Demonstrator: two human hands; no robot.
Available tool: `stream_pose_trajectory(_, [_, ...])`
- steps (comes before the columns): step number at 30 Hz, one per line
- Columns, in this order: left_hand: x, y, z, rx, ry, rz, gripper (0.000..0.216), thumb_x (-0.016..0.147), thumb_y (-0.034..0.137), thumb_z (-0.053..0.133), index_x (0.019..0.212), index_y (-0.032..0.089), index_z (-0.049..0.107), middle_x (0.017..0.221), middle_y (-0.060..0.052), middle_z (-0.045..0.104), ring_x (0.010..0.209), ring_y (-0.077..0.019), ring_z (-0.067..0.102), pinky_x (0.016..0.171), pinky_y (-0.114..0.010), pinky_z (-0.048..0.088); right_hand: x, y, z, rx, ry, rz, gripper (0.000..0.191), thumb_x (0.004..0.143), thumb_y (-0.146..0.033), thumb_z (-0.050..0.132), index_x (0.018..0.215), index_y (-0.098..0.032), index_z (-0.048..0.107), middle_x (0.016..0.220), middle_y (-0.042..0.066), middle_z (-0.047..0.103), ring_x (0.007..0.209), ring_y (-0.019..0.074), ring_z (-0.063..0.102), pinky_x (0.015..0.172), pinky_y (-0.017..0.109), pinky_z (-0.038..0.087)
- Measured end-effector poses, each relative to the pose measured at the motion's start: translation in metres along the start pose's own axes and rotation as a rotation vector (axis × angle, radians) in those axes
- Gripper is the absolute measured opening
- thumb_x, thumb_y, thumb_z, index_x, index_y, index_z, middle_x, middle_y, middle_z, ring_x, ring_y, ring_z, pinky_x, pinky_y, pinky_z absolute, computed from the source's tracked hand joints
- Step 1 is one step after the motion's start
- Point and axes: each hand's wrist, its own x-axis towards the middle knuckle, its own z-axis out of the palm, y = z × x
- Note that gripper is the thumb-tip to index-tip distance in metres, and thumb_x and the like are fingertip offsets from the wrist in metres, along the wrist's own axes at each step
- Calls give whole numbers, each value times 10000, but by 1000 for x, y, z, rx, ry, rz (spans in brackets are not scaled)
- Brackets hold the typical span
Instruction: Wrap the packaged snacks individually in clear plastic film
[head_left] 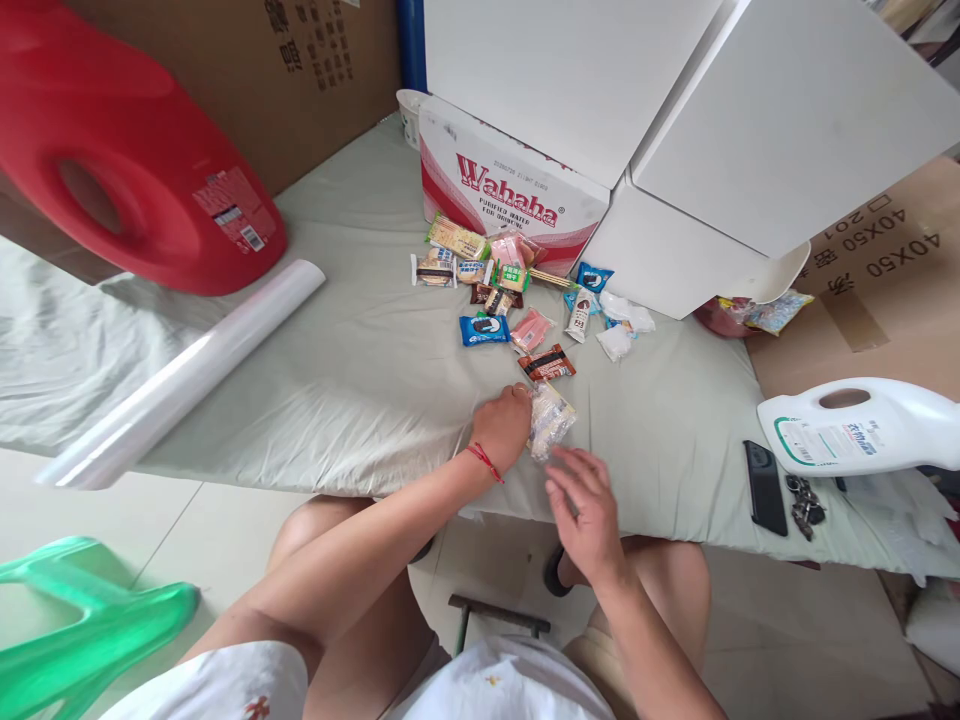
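My left hand, with a red string on its wrist, is closed at the left edge of a small clear-wrapped snack packet at the front of the cloth-covered surface. Just below the packet, my right hand has its fingers apart and holds nothing. Beyond the packet lie a brown snack packet, a pink packet and a blue packet. A white packet rests to their right. Behind them is a loose heap with a yellow-green cracker packet.
A Wahaha carton backs the snacks, beside white panels. On the left are a red jug and a plastic film roll. A white detergent bottle, phone and keys lie right.
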Motion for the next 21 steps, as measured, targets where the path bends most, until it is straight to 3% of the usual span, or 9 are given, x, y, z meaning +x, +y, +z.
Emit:
stream_pose_trajectory(2, [2, -1, -1, -25, -24, -5, 398, 1069, 272, 266, 1171, 103, 612, 1055, -197, 719, 918, -298, 751, 752, -359, 548, 14, 10, -6, -42, 87, -25, 549, 942, -67, 485, 1441, -280, 567, 1487, 65, 575, 1445, 266, 433, 1133, 510, 458])
stream_pose_trajectory(5, [4, -1, -3, -92, -53, -28, 390, 1061, 271, 284, 1147, 109, 628, 1012, -197, 736, 929, -310, 747, 779, -383, 546, 37, 24, -2, -165, -111, -151, 782, 881, 22, 396, 1611, -247, 321, 1638, 52, 392, 1557, 270, 250, 1228, 560, 322])
stream_pose_trajectory(8, [9, -3, -5, -147, -61, -42, 367, 1047, 279, 326, 1095, 125, 655, 964, -189, 748, 914, -308, 745, 791, -385, 534, 55, 38, 10, -262, -263, -252, 786, 913, -22, 411, 1644, -233, 212, 1661, 40, 348, 1583, 266, 172, 1267, 585, 210])
stream_pose_trajectory(11, [16, -8, -9, -205, -62, -30, 369, 1033, 279, 349, 1032, 109, 676, 954, -206, 745, 914, -321, 733, 795, -394, 515, 64, 52, 17, -304, -258, -319, 713, 982, -131, 466, 1639, -265, 225, 1628, 45, 410, 1564, 261, 238, 1276, 605, 131])
stream_pose_trajectory(15, [26, -17, -16, -334, -58, 32, 399, 1029, 280, 341, 905, 123, 686, 905, -168, 738, 896, -269, 705, 793, -346, 487, 68, 63, 18, -241, -185, -337, 635, 1004, -169, 495, 1606, -294, 336, 1579, 60, 487, 1507, 268, 355, 1257, 565, 231])
stream_pose_trajectory(18, [29, -22, -21, -444, -57, 83, 436, 1030, 311, 311, 875, 152, 686, 780, -76, 707, 758, -190, 659, 714, -286, 473, 69, 65, 20, -47, -76, -236, 558, 1016, -200, 481, 1564, -292, 426, 1554, 87, 513, 1447, 267, 436, 1201, 529, 358])
stream_pose_trajectory(21, [25, -25, -26, -709, -71, 153, 410, 986, 293, 339, 961, 153, 723, 701, -17, 656, 664, -152, 602, 662, -262, 472, 71, 62, 24, 284, 63, 17, 459, 1038, -301, 459, 1491, -276, 529, 1506, 94, 562, 1388, 250, 512, 1155, 483, 425])
